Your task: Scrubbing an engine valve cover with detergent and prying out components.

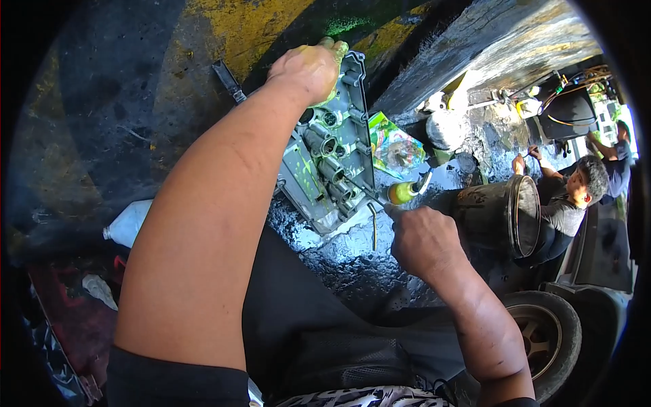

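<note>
A grey metal engine valve cover (361, 147) lies tilted before me, its inner side with several round tubes facing up. Yellow-green liquid is spattered over its panel. My left hand (310, 68), smeared with the same yellow-green stuff, grips the cover's far end, fingers at its edge. My right hand (427, 239) is closed around a thin rod-shaped tool (367, 191), whose shaft points into the area of the tubes. Its handle is hidden in my fist, and I cannot tell whether the tip touches the metal. A yellow squeeze bottle (402, 193) is just beyond my right hand.
Beside the cover are a green printed plastic packet (394, 145) and a thin bent rod (375, 226). A black drum (488, 216) stands at right, with people (574, 193) behind it. A vehicle wheel (544, 341) is lower right; a white plastic bottle (127, 224) lies left.
</note>
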Tool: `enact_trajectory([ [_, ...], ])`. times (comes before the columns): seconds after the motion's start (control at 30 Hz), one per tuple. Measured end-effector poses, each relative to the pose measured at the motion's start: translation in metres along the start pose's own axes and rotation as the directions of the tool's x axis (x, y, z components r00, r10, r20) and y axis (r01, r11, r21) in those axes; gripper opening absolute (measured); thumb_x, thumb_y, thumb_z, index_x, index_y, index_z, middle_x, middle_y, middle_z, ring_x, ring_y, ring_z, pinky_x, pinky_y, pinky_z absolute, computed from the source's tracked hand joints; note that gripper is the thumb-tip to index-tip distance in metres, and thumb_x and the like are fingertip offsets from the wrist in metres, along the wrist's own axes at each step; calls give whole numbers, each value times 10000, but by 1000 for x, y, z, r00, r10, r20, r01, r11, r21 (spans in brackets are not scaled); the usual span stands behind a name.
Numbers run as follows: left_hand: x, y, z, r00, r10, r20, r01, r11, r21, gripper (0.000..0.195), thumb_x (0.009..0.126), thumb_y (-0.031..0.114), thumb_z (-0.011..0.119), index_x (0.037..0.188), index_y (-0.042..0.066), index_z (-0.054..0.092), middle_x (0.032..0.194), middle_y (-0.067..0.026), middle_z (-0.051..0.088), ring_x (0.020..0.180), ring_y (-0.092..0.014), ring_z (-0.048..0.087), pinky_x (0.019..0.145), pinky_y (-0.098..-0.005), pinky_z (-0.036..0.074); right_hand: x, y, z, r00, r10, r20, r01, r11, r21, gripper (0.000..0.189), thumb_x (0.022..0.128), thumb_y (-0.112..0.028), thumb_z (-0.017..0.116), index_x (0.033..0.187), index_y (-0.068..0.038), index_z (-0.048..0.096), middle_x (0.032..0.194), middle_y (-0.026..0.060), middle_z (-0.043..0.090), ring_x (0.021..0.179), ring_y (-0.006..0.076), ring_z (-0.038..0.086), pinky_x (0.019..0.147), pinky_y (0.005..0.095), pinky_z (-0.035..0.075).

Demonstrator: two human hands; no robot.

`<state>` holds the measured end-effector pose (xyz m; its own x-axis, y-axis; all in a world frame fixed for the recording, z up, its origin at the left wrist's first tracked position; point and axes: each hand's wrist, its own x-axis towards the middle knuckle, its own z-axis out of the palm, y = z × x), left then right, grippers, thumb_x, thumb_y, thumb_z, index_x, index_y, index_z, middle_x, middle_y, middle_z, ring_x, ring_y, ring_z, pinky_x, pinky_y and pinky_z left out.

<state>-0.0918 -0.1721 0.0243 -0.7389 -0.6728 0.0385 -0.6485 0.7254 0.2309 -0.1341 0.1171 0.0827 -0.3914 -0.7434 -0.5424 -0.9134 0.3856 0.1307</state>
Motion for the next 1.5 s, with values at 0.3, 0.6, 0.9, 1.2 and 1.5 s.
enact_trajectory([
  [0.3, -7, 1, -10, 999, 18, 32, -18, 1000, 1, 553, 959, 165, 576, 1499, 158, 455, 1452, -102, 586, 1277, -363, 599, 1041, -477, 519, -4, -16, 12, 998, 68, 11, -69, 997, 18, 311, 952, -124, 482, 1151, -109, 720, 905, 187, 748, 872, 351, 747, 784, 465, 595],
  [0.6, -9, 5, -9, 998, 3, 63, -6, 999, 40, 549, 1046, 240, 492, 1579, 191, 371, 1578, -32, 478, 1366, -336, 538, 1100, -461, 483, -12, -19, 32, 990, 118, -75, -107, 985, 133, 361, 930, -109, 494, 1208, -155, 719, 919, 185, 749, 894, 359, 740, 793, 477, 590],
  [0.9, -4, -4, -2, 1000, -2, 26, 1, 999, 32, 495, 1052, 234, 479, 1539, 165, 423, 1525, -72, 533, 1332, -363, 564, 1089, -490, 487, -3, -18, 12, 992, 126, 14, -127, 988, 93, 328, 924, -116, 508, 1168, -133, 726, 953, 168, 756, 932, 348, 738, 837, 469, 589],
  [1.2, -13, 4, -10, 999, 14, 46, -16, 998, 56, 591, 974, 209, 641, 1528, 161, 439, 1479, -99, 576, 1309, -362, 586, 1064, -499, 501, 2, -8, -4, 993, 100, 55, -105, 989, 103, 292, 890, -123, 548, 1082, -126, 768, 1014, 176, 753, 1025, 346, 722, 929, 452, 563],
  [1.5, -4, 1, -7, 999, 21, 42, -24, 997, 79, 581, 964, 192, 633, 1519, 182, 460, 1441, -110, 607, 1296, -365, 596, 1053, -493, 507, 15, -3, 9, 996, 84, 6, -84, 987, 137, 284, 883, -112, 551, 1059, -115, 774, 1014, 181, 755, 1030, 347, 722, 919, 448, 570],
])
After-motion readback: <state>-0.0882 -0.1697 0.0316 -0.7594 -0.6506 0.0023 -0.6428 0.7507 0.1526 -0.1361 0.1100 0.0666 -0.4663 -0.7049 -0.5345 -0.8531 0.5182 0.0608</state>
